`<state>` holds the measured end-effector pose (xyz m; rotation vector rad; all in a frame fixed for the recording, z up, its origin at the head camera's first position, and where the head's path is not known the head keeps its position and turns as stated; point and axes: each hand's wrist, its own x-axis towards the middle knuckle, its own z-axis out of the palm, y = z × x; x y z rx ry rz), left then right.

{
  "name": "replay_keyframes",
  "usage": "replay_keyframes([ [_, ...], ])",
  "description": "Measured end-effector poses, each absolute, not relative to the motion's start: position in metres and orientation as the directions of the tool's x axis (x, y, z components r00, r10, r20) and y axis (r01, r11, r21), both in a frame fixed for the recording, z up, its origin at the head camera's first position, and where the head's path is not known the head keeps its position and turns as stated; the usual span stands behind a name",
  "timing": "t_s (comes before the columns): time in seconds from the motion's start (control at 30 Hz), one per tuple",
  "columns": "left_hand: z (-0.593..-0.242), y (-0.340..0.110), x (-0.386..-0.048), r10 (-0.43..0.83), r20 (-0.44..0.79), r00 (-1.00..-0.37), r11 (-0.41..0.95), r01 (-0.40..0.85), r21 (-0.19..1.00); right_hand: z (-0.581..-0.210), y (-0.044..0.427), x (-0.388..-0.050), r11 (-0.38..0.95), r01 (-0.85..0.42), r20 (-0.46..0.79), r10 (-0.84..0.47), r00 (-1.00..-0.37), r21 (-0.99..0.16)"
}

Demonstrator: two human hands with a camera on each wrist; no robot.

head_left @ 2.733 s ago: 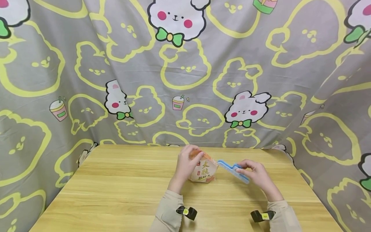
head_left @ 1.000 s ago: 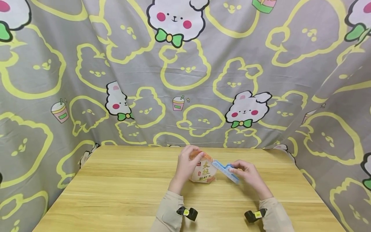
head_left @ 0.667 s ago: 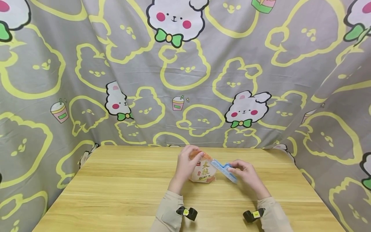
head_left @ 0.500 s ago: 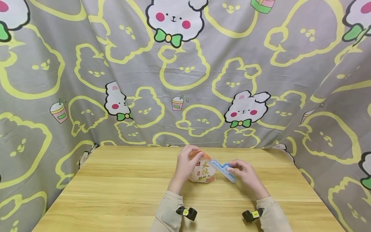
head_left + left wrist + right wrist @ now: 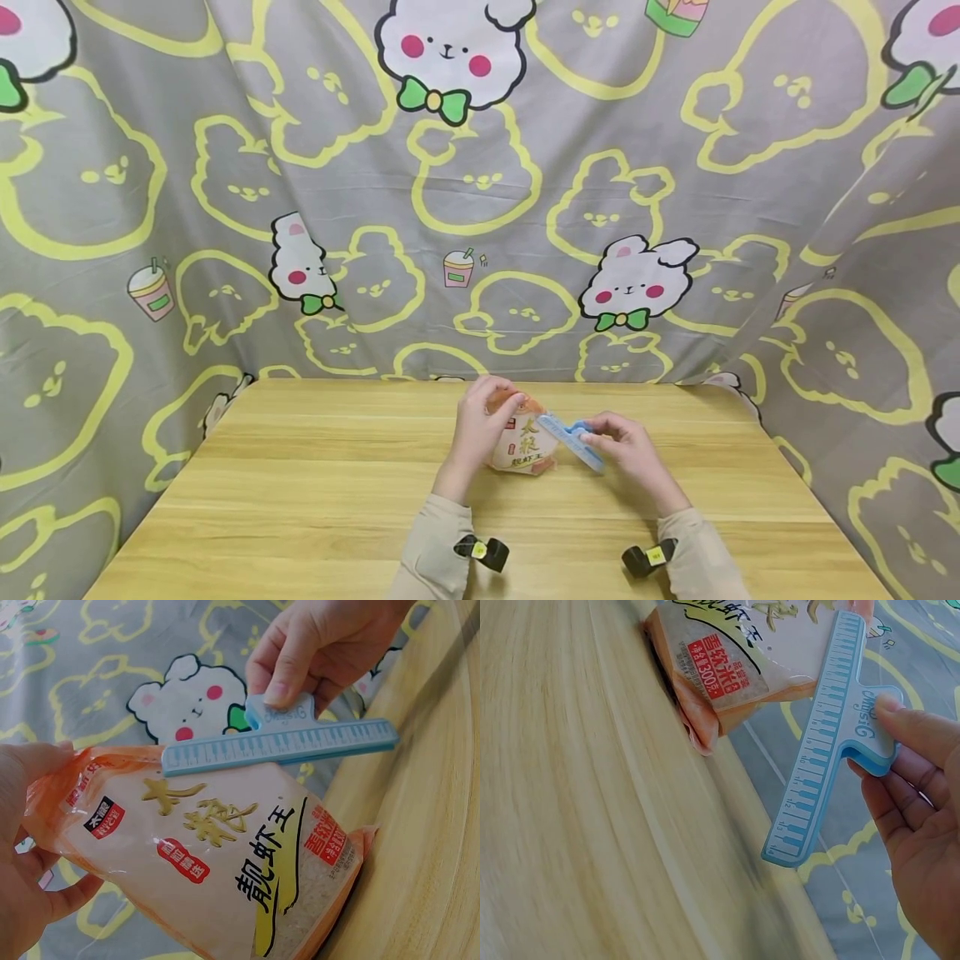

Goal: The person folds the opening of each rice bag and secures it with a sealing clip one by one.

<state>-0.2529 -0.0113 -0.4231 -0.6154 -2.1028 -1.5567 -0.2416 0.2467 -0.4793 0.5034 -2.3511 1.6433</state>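
Observation:
A small orange and white bag of rice point(image 5: 525, 442) stands on the table, tilted a little. My left hand point(image 5: 482, 425) grips its top left corner, thumb in front, as the left wrist view shows. My right hand point(image 5: 630, 450) pinches the handle of a long light blue bag clip point(image 5: 281, 742) printed with piano keys. In the left wrist view the clip's near end overlaps the bag's upper right edge. The rest of the clip point(image 5: 817, 750) sticks out past the bag in the right wrist view. Whether its jaws have the bag's edge between them I cannot tell.
The wooden table point(image 5: 315, 467) spreads out around both hands. A grey curtain point(image 5: 480, 192) with cartoon rabbits hangs behind the table and along both sides. Black wrist cameras are strapped over the beige sleeves point(image 5: 438, 542).
My right hand has moved left with the bag clip, bringing its end from the bag's right edge to overlap the upper right. The left hand and the bag have hardly moved.

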Motion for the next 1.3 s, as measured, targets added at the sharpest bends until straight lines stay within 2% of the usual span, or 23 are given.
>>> replay_keyframes([
  [0.3, -0.424, -0.011, -0.254, 0.09, 0.588, -0.804, 0.245, 0.59, 0.769, -0.478, 0.243, -0.241, 0.311, -0.422, 0.394, -0.15, -0.907, -0.852],
  [0.9, -0.424, -0.012, -0.254, 0.094, 0.587, -0.804, 0.267, 0.588, 0.763, -0.472, 0.24, -0.237, 0.348, -0.359, 0.331, -0.139, -0.933, -0.866],
  [1.3, -0.423, -0.012, -0.254, 0.092, 0.588, -0.804, 0.257, 0.589, 0.766, -0.467, 0.244, -0.236, 0.424, -0.375, 0.337, -0.164, -0.927, -0.824],
])
